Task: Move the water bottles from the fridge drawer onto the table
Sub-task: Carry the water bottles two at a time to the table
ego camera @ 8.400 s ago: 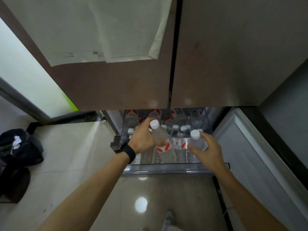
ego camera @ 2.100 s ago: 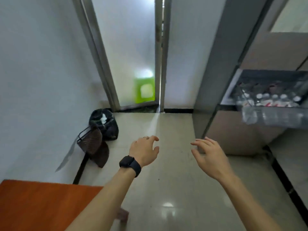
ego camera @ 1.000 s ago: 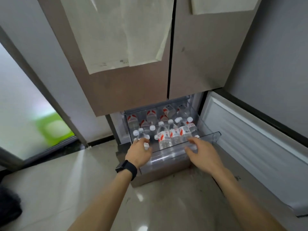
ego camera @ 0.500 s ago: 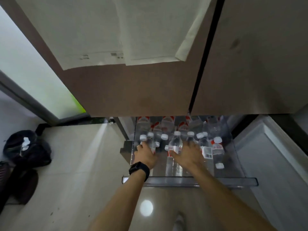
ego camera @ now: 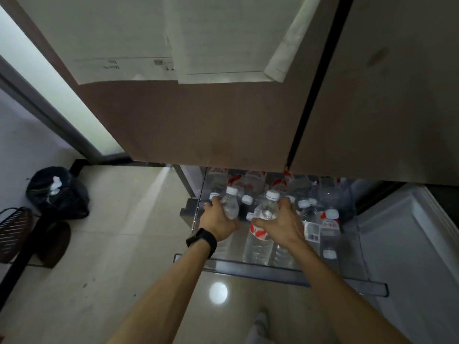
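The clear fridge drawer [ego camera: 280, 271] stands pulled out below the brown fridge doors. It holds several clear water bottles with white caps and red-and-white labels. My left hand [ego camera: 218, 220], with a black watch on its wrist, grips the neck of one bottle [ego camera: 230, 204] at the drawer's left side. My right hand [ego camera: 283, 224] grips a second bottle [ego camera: 267, 209] just beside it. Both bottles stick up above the others. More bottles [ego camera: 329, 224] stand to the right and at the back. The table is out of view.
The fridge doors [ego camera: 223, 120] with white paper sheets taped on hang over the drawer's back half. An open white drawer front [ego camera: 409, 244] lies to the right. A black bag [ego camera: 58, 192] and a dark rack [ego camera: 15, 229] sit on the tiled floor at left.
Both hands, empty a second ago, reached into the drawer and have each closed round a bottle, which now rises above the rest. The camera has leaned in over the drawer.
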Action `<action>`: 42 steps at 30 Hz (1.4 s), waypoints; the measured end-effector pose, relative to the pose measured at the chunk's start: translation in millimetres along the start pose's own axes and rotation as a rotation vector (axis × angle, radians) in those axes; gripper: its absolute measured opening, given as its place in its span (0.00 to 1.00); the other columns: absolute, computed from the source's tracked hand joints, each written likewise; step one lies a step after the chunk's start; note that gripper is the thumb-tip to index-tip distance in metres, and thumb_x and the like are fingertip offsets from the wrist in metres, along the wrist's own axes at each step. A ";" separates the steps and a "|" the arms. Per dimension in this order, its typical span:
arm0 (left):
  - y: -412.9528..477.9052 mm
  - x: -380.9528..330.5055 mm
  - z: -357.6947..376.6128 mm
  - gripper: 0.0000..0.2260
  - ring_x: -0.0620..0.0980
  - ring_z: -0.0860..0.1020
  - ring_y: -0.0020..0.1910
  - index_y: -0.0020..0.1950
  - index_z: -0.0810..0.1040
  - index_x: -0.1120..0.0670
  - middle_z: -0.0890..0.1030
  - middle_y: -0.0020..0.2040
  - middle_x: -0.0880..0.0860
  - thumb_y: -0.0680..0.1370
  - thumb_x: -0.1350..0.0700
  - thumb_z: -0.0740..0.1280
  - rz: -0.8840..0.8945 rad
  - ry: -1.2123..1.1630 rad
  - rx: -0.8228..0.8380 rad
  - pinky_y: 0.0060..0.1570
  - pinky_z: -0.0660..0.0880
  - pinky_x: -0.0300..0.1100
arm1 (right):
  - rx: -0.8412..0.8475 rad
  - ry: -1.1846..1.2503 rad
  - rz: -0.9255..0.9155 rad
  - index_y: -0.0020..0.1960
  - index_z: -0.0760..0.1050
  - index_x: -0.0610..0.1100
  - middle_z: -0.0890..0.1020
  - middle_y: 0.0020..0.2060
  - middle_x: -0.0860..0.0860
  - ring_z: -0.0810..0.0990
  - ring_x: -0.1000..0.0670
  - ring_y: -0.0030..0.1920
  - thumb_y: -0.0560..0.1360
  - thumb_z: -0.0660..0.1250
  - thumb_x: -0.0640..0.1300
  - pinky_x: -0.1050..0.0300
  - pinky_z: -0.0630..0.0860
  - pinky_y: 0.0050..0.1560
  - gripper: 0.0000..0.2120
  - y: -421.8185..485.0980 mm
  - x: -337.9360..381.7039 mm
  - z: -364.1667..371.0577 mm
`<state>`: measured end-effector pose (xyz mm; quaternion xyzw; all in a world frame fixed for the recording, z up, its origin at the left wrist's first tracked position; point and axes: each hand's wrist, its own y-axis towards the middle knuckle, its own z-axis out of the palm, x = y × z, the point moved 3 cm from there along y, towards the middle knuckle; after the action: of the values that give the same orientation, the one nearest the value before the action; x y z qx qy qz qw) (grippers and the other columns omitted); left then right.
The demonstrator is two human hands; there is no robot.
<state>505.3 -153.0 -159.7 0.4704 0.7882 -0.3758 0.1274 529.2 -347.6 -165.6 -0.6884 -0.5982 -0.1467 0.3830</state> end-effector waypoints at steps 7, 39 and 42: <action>-28.5 -15.3 -17.0 0.27 0.39 0.75 0.53 0.64 0.70 0.49 0.76 0.55 0.42 0.70 0.64 0.75 0.306 -0.159 0.153 0.51 0.71 0.32 | 0.150 0.275 -0.201 0.60 0.66 0.54 0.78 0.52 0.58 0.80 0.56 0.51 0.63 0.83 0.50 0.57 0.78 0.48 0.34 -24.0 1.7 -30.2; -223.8 98.3 -170.0 0.31 0.38 0.79 0.53 0.64 0.75 0.45 0.80 0.56 0.43 0.65 0.59 0.82 0.343 -0.541 -0.376 0.57 0.76 0.35 | 0.229 0.173 -0.706 0.57 0.70 0.61 0.81 0.48 0.61 0.81 0.59 0.47 0.62 0.83 0.48 0.61 0.78 0.45 0.30 -194.5 173.7 -15.0; -287.9 178.3 -193.9 0.30 0.46 0.79 0.54 0.62 0.74 0.44 0.80 0.56 0.47 0.63 0.52 0.81 0.243 -0.515 -0.498 0.56 0.77 0.40 | 0.328 0.133 -0.804 0.57 0.70 0.61 0.81 0.49 0.59 0.81 0.54 0.50 0.62 0.83 0.51 0.53 0.79 0.49 0.31 -251.8 207.5 33.1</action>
<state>200.3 21.0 10.3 0.4053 0.7358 -0.2610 0.4756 335.1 -179.0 38.0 -0.3201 -0.8080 -0.2310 0.4374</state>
